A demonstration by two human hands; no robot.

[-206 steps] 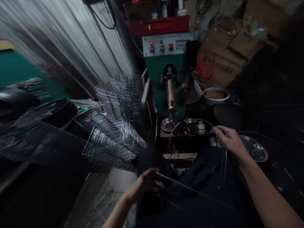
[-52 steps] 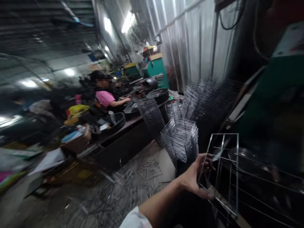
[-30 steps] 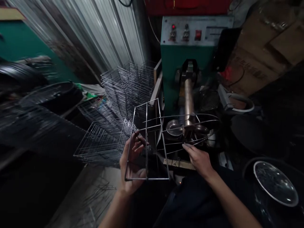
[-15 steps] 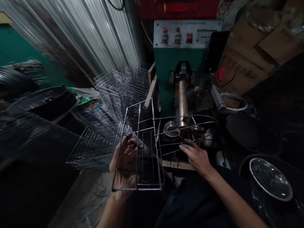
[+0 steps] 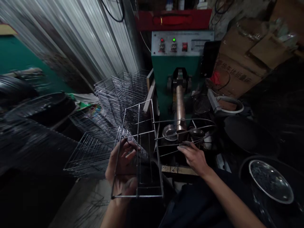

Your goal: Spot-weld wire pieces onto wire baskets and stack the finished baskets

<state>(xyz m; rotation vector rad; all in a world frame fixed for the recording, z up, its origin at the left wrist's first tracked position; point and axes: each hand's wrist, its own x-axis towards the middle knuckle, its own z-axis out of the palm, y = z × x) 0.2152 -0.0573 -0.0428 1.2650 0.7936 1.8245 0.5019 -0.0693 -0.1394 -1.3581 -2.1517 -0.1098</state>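
A silvery, open box-shaped wire frame point(image 5: 155, 138) of thin, straight, smooth rods is held up in front of the person, its rectangular end turned toward them and its long rods running right to a rounded curve beneath a copper-brown, smooth metal cylinder point(image 5: 180, 104). The left hand point(image 5: 123, 167) is half closed behind the left side of that end, fingers curled around the wire, palm hollow. The right hand point(image 5: 193, 155) has its fingertips drawn together at the lower rods, just below the cylinder's tip; whether they pinch a rod cannot be told. The cylinder juts from a flat-faced, dark green metal machine point(image 5: 163, 72) topped by a grey, rectangular metal control panel point(image 5: 182, 41) with one red and one green light lit. Below the cylinder sits a shiny, round, shallow metal dish point(image 5: 169, 133). To the left, nested stacks of grey wire baskets point(image 5: 121, 95) make a dense, bristling lattice against ridged, pale grey metal sheeting point(image 5: 83, 34). A creased brown cardboard box point(image 5: 237, 69) leans at the right.
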